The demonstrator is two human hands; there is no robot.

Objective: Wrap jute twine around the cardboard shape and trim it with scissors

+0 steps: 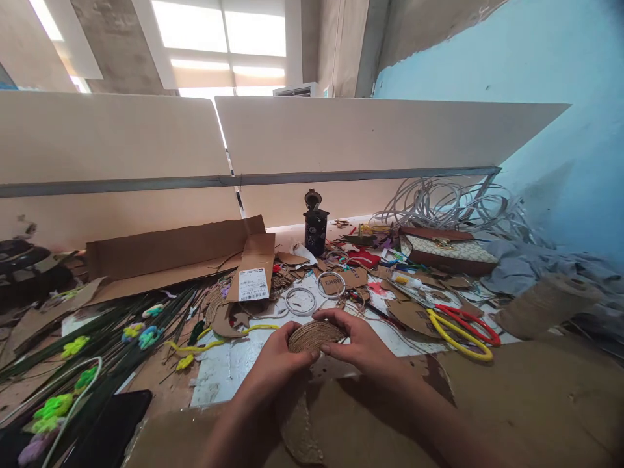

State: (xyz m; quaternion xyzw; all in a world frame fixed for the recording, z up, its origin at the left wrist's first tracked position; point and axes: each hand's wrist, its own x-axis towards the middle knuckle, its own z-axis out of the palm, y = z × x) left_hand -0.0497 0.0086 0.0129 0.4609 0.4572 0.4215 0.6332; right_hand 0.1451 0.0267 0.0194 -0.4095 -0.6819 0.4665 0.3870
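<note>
A coiled twine piece (316, 335), tan and rounded, is held between both hands above the table. My left hand (285, 354) grips its left side, with the thumb along the lower edge. On the right side, my right hand (353, 338) closes its thumb and fingers on the same piece. Below the hands a curved cardboard strip (299, 429) hangs down toward the front edge; where its upper end goes is hidden. Two pale rings, a left ring (286, 303) and a right ring (319, 285), lie just beyond the hands.
Scissors with red and yellow handles (461, 331) lie at the right, near a twine roll (548, 305). A black bottle (316, 233) stands behind. An open cardboard box (170, 257), green stems and fuzzy flowers (53, 406) are at the left. A bag (448, 250) sits back right.
</note>
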